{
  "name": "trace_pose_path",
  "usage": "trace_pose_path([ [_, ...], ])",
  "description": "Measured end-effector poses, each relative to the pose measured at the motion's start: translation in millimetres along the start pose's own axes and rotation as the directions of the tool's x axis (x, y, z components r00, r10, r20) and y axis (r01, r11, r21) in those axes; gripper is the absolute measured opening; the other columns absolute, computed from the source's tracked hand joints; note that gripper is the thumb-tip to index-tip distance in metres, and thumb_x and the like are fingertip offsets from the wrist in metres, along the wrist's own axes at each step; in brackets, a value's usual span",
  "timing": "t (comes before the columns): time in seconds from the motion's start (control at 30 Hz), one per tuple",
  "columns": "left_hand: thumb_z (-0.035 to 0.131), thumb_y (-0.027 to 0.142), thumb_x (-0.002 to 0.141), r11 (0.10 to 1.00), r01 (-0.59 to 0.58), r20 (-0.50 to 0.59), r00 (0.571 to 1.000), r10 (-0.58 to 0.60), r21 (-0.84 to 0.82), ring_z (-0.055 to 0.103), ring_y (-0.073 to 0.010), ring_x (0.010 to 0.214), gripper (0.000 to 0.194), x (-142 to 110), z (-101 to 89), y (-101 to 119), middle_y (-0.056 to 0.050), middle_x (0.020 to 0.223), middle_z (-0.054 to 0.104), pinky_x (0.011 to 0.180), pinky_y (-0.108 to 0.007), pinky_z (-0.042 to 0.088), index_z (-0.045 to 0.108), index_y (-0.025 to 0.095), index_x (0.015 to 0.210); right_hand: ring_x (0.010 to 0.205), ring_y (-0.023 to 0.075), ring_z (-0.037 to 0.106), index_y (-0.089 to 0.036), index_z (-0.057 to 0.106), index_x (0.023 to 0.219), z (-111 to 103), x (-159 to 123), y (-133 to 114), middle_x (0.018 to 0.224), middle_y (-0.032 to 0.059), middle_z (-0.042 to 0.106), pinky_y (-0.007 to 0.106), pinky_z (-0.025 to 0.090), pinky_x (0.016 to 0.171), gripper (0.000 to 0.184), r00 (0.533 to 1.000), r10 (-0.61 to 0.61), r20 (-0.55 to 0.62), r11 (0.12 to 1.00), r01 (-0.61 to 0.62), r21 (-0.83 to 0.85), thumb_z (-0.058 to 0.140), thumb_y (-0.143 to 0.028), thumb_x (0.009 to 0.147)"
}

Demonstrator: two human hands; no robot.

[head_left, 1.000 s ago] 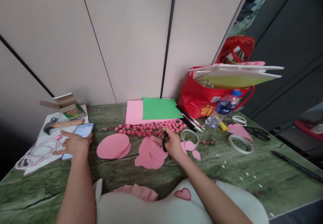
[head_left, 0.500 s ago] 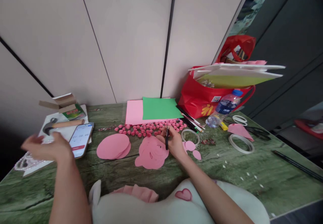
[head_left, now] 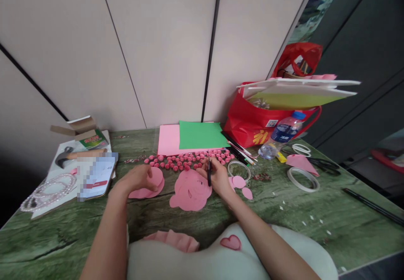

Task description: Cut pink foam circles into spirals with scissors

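Note:
My right hand (head_left: 219, 177) grips a small pair of black-handled scissors (head_left: 209, 176), their tips pointing away from me. Under and beside its fingers is a pink paper cutout (head_left: 190, 193) shaped like a rounded animal head, with a few drawn or cut marks on it. My left hand (head_left: 139, 179) hovers over or rests on the pink paper ovals (head_left: 158, 174), covering part of them; I cannot tell whether it touches them. Its thumb and fingers are apart and loosely curved. Small pink paper petals (head_left: 239, 182) lie to the right of my right wrist.
Behind the cutouts lie many pink pompom-like balls (head_left: 176, 162) and green paper (head_left: 202, 134). At left are a phone (head_left: 102, 174), a hammer (head_left: 65, 157) and bead strings (head_left: 47, 191). At right stand a red bag (head_left: 240, 120) and a bottle (head_left: 280, 137), near tape rolls (head_left: 303, 180).
My left hand has moved right and down, from in front of the phone and hammer to the pink ovals. My right hand with the scissors has hardly moved.

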State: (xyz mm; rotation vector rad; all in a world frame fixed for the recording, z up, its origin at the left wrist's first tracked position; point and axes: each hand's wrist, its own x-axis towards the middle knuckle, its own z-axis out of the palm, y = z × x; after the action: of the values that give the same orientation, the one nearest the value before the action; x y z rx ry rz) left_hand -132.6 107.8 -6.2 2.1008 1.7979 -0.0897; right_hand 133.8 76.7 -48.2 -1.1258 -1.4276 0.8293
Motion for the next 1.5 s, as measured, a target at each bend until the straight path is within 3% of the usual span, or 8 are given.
trace_pose_path([
  [0.23, 0.066, 0.039, 0.041, 0.992, -0.036, 0.079, 0.997, 0.027, 0.118, 0.055, -0.0225, 0.073, 0.034, -3, 6.8, 32, -0.004, 0.073, 0.06, 0.059, -0.027, 0.037, 0.053, 0.018, 0.065, 0.054, 0.0134, 0.051, -0.02, 0.049, 0.077, -1, 1, 0, 0.062, -0.0018, 0.053, 0.024, 0.04, 0.053, 0.025, 1.0, 0.002, 0.006, 1.0, -0.002, 0.009, 0.066, -0.03, 0.061],
  [0.67, 0.057, 0.029, 0.054, 0.977, 0.01, 0.042, 0.999, -0.019, 0.213, 0.057, -0.0255, 0.073, 0.022, 3, 11.3, 34, -0.014, 0.083, 0.062, 0.06, -0.031, 0.038, 0.058, 0.013, 0.068, 0.05, 0.0121, 0.047, -0.019, 0.052, 0.078, 2, 0, 2, 0.059, -0.0022, 0.052, 0.023, 0.038, 0.049, 0.024, 0.998, -0.012, 0.061, 1.0, 0.011, 0.018, 0.063, -0.033, 0.062],
  [0.9, 0.049, 0.019, 0.06, 0.983, 0.011, 0.013, 1.0, -0.014, 0.182, 0.057, -0.0192, 0.062, 0.011, -8, -7.3, 38, -0.007, 0.061, 0.061, 0.054, -0.026, 0.036, 0.054, 0.016, 0.05, 0.052, 0.0125, 0.05, -0.018, 0.053, 0.079, 2, 0, -2, 0.062, -0.0004, 0.055, 0.023, 0.04, 0.049, 0.029, 0.997, 0.003, 0.074, 0.995, -0.01, 0.099, 0.065, -0.035, 0.06],
  [1.07, 0.039, 0.031, 0.073, 0.988, 0.055, -0.184, 0.983, -0.028, 0.145, 0.055, -0.021, 0.065, 0.023, -34, -34.2, 55, -0.007, 0.066, 0.06, 0.056, -0.029, 0.036, 0.054, 0.018, 0.062, 0.061, 0.016, 0.056, -0.021, 0.05, 0.091, 2, -1, -11, 0.072, 0.0025, 0.059, 0.025, 0.042, 0.051, 0.036, 0.971, 0.054, 0.233, 0.93, -0.134, 0.344, 0.065, -0.034, 0.061],
  [1.13, 0.042, 0.034, 0.073, 0.987, -0.156, -0.345, 0.929, 0.132, -0.043, 0.053, -0.017, 0.063, 0.02, -43, -40.6, 67, -0.003, 0.067, 0.06, 0.058, -0.027, 0.037, 0.053, 0.019, 0.065, 0.063, 0.0165, 0.056, -0.022, 0.049, 0.095, 1, -1, -13, 0.072, 0.0021, 0.059, 0.027, 0.043, 0.055, 0.038, 0.964, 0.074, 0.257, 0.898, -0.176, 0.403, 0.064, -0.035, 0.062],
  [1.23, 0.042, 0.034, 0.075, 0.853, -0.411, -0.407, 0.873, 0.267, -0.323, 0.052, -0.0135, 0.063, 0.021, -46, -37.6, 85, 0.0, 0.067, 0.059, 0.06, -0.024, 0.039, 0.052, 0.019, 0.065, 0.062, 0.0149, 0.054, -0.02, 0.051, 0.096, 0, 0, -12, 0.069, 0.0004, 0.056, 0.027, 0.043, 0.058, 0.04, 0.972, 0.104, 0.211, 0.891, -0.185, 0.415, 0.064, -0.036, 0.061],
  [1.4, 0.043, 0.033, 0.074, 0.786, -0.423, -0.389, 0.886, 0.253, -0.451, 0.052, -0.0144, 0.064, 0.022, -27, -16.2, 97, -0.001, 0.064, 0.058, 0.061, -0.025, 0.04, 0.053, 0.017, 0.062, 0.055, 0.0102, 0.047, -0.017, 0.055, 0.084, 0, 2, -6, 0.064, -0.0031, 0.052, 0.023, 0.039, 0.053, 0.036, 0.978, 0.177, 0.113, 0.883, -0.209, 0.42, 0.07, -0.031, 0.054],
  [1.5, 0.042, 0.036, 0.075, 0.806, -0.4, -0.386, 0.892, 0.234, -0.437, 0.054, -0.0153, 0.065, 0.025, -14, -13.5, 84, -0.003, 0.068, 0.06, 0.062, -0.026, 0.041, 0.055, 0.016, 0.067, 0.049, 0.0078, 0.044, -0.017, 0.055, 0.08, 0, 2, -3, 0.059, -0.0052, 0.049, 0.02, 0.035, 0.048, 0.035, 0.977, 0.207, 0.061, 0.875, -0.212, 0.434, 0.071, -0.03, 0.052],
])
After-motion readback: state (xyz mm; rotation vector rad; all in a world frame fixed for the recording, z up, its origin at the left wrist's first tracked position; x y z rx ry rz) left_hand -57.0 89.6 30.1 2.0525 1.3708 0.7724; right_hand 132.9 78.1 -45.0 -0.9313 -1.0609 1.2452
